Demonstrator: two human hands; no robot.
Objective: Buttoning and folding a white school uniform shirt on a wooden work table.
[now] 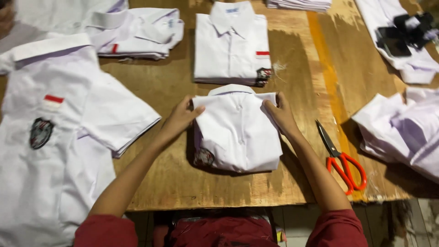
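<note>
Both hands on a folded white short-sleeved shirt [235,132] lying at the middle of the brown plywood table [173,178], collar away from the person. Left hand [181,118] grips the shirt's upper left corner, thumb on top; right hand [281,114] pinches the upper right corner, fingers probably tucked under the fold. Just beyond lies a second folded white shirt with a red chest stripe [231,43]. Orange-handled scissors [340,158] rest right of the right forearm. An unfolded white shirt with a dark round badge [50,151] spreads across the left.
</note>
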